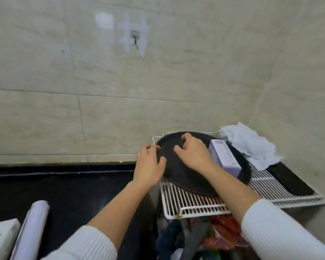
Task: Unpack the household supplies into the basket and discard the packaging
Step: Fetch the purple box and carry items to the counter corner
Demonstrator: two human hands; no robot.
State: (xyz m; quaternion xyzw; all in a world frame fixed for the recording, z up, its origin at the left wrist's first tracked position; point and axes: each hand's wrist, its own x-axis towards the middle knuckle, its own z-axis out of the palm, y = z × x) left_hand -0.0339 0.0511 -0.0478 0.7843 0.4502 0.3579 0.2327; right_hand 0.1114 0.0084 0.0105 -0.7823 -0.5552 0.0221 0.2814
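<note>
A round black tray-like basket [188,175] lies on a white wire rack [195,201] at the right. A pale purple box [224,156] rests on its right side. My left hand [149,164] curls over the basket's left rim. My right hand [192,152] rests on the basket's surface, fingers bent, just left of the purple box. At the bottom left lie a white roll [33,228] and a white packet [0,239] on the black counter [64,186].
Crumpled white plastic wrapping [250,145] sits at the rack's far right corner, with a flat black object [289,181] beside it. Below the rack, a jumble of red and dark bags [219,237] shows. A tiled wall with a taped hook [135,40] rises behind.
</note>
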